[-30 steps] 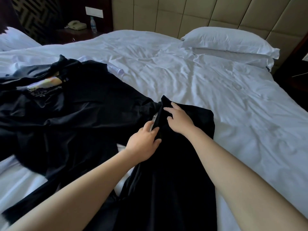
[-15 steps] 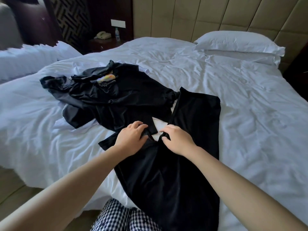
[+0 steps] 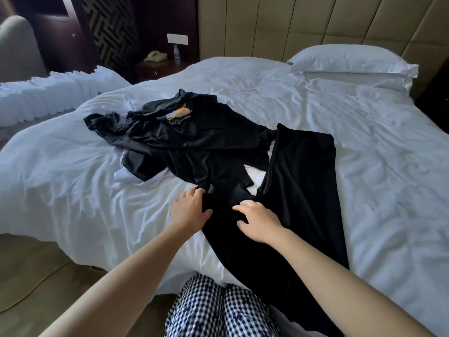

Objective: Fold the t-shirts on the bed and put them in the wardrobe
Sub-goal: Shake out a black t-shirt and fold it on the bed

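Observation:
A black t-shirt [image 3: 298,181], folded lengthwise into a long strip, runs from mid-bed toward me and hangs over the near edge. My left hand [image 3: 189,211] is at its left edge, thumb over the fabric and fingers curled at the hem, gripping it. My right hand [image 3: 260,221] rests on top of the strip with its fingers spread and slightly bent. A crumpled pile of black t-shirts [image 3: 194,142] with a coloured print lies just beyond, on a white garment [image 3: 136,177].
The white bed [image 3: 376,166] has a pillow [image 3: 352,60] at the padded headboard. A nightstand [image 3: 158,69] with a phone and bottle stands back left, beside a second white bed [image 3: 43,93]. My checked trousers [image 3: 218,310] touch the bed's near edge.
Both hands have slid back along the black strip toward me, from its far end to its middle. My head has pulled back, so more of the bed and floor shows.

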A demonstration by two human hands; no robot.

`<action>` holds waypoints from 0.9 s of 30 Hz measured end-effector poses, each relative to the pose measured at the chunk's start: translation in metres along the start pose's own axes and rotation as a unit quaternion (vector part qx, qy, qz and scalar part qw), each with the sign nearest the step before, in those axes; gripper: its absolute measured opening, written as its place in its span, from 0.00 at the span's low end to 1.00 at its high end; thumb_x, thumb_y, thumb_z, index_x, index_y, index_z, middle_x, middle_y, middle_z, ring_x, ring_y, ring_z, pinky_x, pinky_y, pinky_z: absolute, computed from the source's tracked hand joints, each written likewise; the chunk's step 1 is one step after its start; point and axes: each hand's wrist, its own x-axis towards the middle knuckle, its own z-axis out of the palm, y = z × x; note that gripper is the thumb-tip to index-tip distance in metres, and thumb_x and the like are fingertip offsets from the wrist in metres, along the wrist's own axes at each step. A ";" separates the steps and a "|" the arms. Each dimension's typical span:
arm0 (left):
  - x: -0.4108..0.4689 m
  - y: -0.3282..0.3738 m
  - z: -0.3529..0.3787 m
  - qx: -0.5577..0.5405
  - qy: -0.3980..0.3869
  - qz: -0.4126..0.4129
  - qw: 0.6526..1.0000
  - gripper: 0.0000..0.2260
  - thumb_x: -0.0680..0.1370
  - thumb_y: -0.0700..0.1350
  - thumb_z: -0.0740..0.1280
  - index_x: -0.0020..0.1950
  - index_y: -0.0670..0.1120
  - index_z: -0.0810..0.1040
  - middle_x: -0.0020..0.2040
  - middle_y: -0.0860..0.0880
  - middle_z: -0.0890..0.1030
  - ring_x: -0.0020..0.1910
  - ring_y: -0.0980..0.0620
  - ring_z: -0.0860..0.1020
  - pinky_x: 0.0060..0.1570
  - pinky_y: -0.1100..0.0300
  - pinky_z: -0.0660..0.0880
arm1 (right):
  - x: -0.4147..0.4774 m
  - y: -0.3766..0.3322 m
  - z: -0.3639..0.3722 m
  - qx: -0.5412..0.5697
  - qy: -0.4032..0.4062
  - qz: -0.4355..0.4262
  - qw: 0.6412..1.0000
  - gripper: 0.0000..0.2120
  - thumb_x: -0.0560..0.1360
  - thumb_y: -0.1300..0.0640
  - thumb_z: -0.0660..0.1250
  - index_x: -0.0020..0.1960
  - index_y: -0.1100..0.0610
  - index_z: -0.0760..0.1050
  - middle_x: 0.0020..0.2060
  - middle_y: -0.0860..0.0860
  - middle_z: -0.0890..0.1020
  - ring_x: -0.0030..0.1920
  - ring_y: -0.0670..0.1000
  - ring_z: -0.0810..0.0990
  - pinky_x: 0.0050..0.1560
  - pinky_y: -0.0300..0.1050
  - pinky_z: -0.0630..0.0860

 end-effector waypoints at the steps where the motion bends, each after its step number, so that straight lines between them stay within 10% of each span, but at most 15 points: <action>1: 0.000 0.001 0.000 -0.007 0.008 -0.002 1.000 0.27 0.78 0.54 0.64 0.74 0.48 0.62 0.70 0.48 0.70 0.68 0.48 0.70 0.63 0.55 0.68 | 0.001 -0.001 0.001 -0.007 -0.002 0.001 1.000 0.23 0.79 0.51 0.60 0.74 0.47 0.65 0.71 0.46 0.66 0.71 0.52 0.64 0.66 0.50 0.68; 13: 0.006 -0.017 0.003 -0.090 0.039 -0.043 0.994 0.20 0.78 0.42 0.56 0.70 0.49 0.67 0.64 0.47 0.74 0.61 0.45 0.72 0.59 0.54 0.67 | 0.027 -0.026 0.019 -0.077 -0.021 0.001 0.997 0.27 0.79 0.47 0.60 0.77 0.46 0.59 0.77 0.52 0.59 0.77 0.54 0.56 0.75 0.62 0.35; 18: 0.021 -0.016 0.004 -0.091 0.024 -0.087 0.992 0.28 0.79 0.62 0.58 0.70 0.44 0.67 0.65 0.46 0.75 0.65 0.45 0.72 0.61 0.52 0.68 | 0.020 -0.021 0.016 -0.035 0.023 -0.012 0.999 0.25 0.78 0.50 0.62 0.75 0.47 0.64 0.75 0.50 0.63 0.76 0.50 0.58 0.78 0.54 0.45; 22: 0.029 -0.018 0.003 -0.095 -0.008 -0.106 0.990 0.24 0.76 0.58 0.68 0.63 0.44 0.70 0.57 0.47 0.78 0.57 0.46 0.76 0.52 0.53 0.74 | 0.006 -0.012 0.013 -0.058 0.129 0.044 0.989 0.20 0.76 0.52 0.63 0.68 0.47 0.72 0.66 0.47 0.71 0.67 0.50 0.67 0.65 0.45 0.67; 27: 0.026 -0.012 -0.002 -0.092 -0.048 -0.090 0.991 0.08 0.79 0.49 0.63 0.49 0.45 0.74 0.40 0.50 0.78 0.38 0.51 0.76 0.35 0.57 0.73 | 0.001 -0.007 0.014 -0.067 -0.048 0.072 0.994 0.28 0.77 0.43 0.61 0.76 0.42 0.61 0.75 0.50 0.60 0.73 0.56 0.59 0.67 0.52 0.65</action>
